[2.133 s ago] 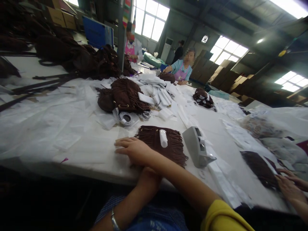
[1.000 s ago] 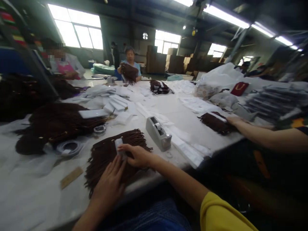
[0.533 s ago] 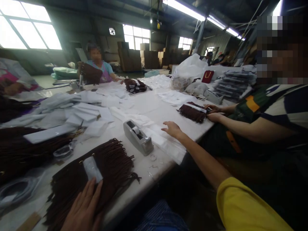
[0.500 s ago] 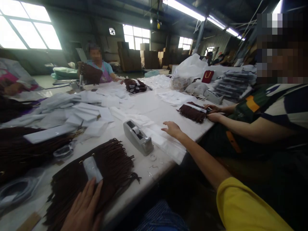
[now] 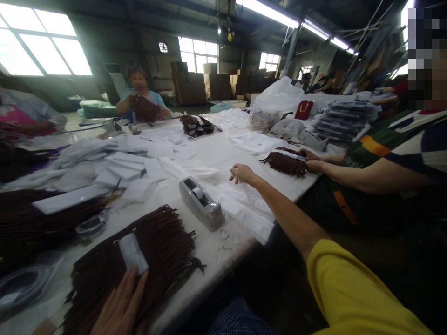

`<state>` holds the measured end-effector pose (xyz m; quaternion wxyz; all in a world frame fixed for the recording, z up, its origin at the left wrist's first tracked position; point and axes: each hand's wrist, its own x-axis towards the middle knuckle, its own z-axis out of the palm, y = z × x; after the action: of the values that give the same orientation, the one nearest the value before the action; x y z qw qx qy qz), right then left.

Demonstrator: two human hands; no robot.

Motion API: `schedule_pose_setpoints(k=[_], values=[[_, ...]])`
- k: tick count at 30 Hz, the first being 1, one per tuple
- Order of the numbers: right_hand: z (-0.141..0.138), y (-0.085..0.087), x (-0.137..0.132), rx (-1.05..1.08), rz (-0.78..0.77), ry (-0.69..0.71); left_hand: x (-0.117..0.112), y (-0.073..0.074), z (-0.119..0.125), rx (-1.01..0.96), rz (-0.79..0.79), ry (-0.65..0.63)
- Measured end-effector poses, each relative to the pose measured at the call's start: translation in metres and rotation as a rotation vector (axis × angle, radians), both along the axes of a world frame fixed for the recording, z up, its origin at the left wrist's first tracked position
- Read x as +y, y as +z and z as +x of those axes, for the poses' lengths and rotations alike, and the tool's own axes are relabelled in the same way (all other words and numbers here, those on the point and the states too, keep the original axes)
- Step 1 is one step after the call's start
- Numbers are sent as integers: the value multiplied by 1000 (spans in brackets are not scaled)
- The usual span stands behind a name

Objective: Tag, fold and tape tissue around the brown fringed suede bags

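My left hand point(image 5: 120, 302) lies flat, fingers stretched, on a dark brown fringed bag point(image 5: 157, 246) at the near table edge. Its fingertips touch a strip of white wrapping point(image 5: 132, 253) around part of the bag, near two small metal rings. My right hand point(image 5: 242, 173) is reached out past a grey tape dispenser point(image 5: 201, 204), its fingers curled in a pinch. A bit of thin white sheet point(image 5: 246, 211) appears between the fingertips, above a strip of the same material on the table; its exact edge is hard to make out.
White foam-like pieces point(image 5: 122, 163) and more brown fringed material point(image 5: 42, 223) lie at left, with a clear tape roll point(image 5: 91, 223). At right a co-worker's hands point(image 5: 312, 163) hold another fringed bag point(image 5: 286, 161). Stacked packed goods point(image 5: 344, 121) stand behind. A person point(image 5: 143, 102) sits across the table.
My right hand has moved slightly up and left, and its spread fingers have closed into a pinch. My left hand stays on the bag. The person opposite has shifted the brown piece rightward.
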<state>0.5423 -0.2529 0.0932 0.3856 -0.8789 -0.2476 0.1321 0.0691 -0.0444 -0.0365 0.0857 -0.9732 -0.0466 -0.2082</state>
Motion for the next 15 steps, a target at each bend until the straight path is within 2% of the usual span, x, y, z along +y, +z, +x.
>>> schedule_pose_setpoints(k=[2, 4, 6, 8, 10, 12, 15], values=[[-12, 22, 8, 28, 80, 27, -1, 1, 0, -8, -22, 5], [-38, 46, 16, 118, 227, 109, -2, 3, 1, -17, -54, -1], [-77, 64, 23, 321, 476, 273, -4, 8, 2, -23, -100, -1], [-127, 70, 32, 469, 626, 455, -8, 16, 2, -39, -163, 22], [-179, 59, 42, 549, 651, 627, -13, 25, 3, -51, -260, 90], [-225, 33, 54, 631, 587, 731, -18, 35, 3, -59, -377, 190], [-275, -14, 74, 596, 569, 650, -23, 46, 4, -54, -540, 316]])
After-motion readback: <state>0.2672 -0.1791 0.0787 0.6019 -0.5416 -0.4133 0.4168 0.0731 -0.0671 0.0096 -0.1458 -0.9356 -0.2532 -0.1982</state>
